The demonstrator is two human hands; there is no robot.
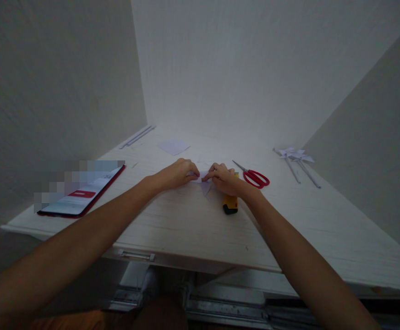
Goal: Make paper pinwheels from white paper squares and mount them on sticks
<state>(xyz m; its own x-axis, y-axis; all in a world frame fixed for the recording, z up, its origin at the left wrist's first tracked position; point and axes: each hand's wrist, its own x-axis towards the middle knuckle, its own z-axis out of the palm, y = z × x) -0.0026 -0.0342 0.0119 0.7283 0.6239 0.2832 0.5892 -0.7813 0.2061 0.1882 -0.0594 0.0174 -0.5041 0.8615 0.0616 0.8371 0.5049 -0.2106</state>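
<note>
Paper piece: centre of the frame, between the two hands, long axis running roughly left to right, a pointed part showing below.
Left hand: at its left end, fingertips pinched on it.
Right hand: at its right end, equally near, fingertips touching; whether they grip, I can't tell.
Yellow cutter: partly under the right wrist.
Red scissors: right of centre.

Scissor handles red; tool yellow-black; paper white, perhaps lilac-tinged.
</note>
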